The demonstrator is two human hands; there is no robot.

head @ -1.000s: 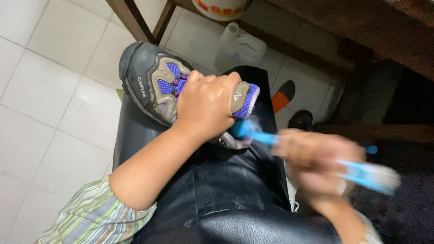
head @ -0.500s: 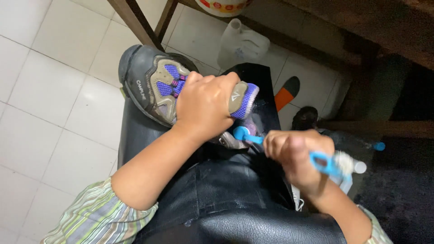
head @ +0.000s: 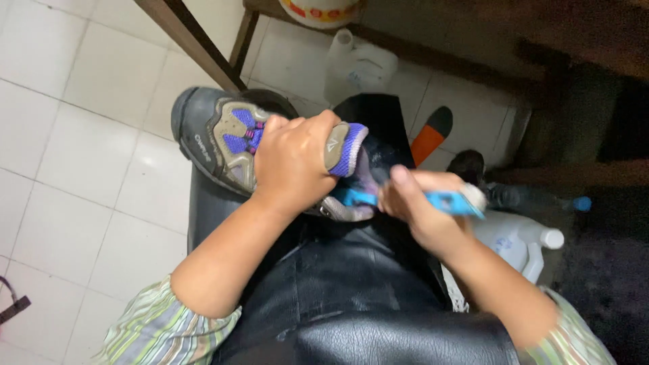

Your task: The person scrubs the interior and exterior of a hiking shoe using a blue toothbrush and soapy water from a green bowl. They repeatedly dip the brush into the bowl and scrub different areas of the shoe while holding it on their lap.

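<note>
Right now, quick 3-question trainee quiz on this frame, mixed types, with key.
1. True or false: the left hand grips the hiking shoe from above.
2. The right hand holds: A) a rag B) a blue brush C) a sponge
3. Fill in: a white plastic jug stands on the tiled ____ beyond the shoe.

Key: 1 true; 2 B; 3 floor.
</note>
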